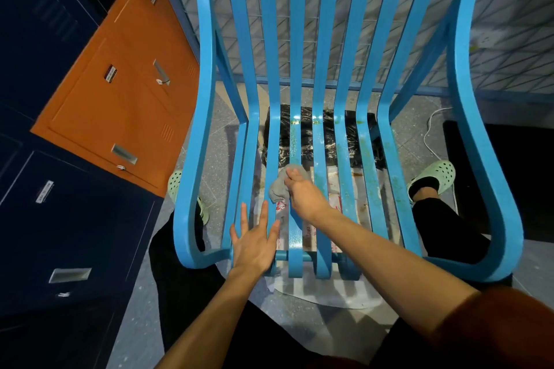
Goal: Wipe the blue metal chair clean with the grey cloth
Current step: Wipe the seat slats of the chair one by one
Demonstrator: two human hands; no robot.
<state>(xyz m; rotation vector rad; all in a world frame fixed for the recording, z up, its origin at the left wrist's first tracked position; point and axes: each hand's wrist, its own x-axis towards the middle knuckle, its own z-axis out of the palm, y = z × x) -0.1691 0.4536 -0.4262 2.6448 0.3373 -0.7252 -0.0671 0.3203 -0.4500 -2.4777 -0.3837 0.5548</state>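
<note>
The blue metal chair point(368, 159) fills the view, its curved slats running from the back down to the seat's front edge. Brownish specks mark the right seat slats. My right hand point(302, 193) grips the bunched grey cloth point(278, 187) and presses it onto the middle seat slats. With its fingers spread straight, my left hand point(254, 241) lies flat on the left seat slats near the front edge.
Orange point(120, 93) and dark blue lockers point(54, 219) stand close on the left. A black plastic sheet point(302, 135) and white paper lie on the floor under the seat. My feet in pale green clogs point(434, 177) flank the chair. A white cable point(428, 135) runs at right.
</note>
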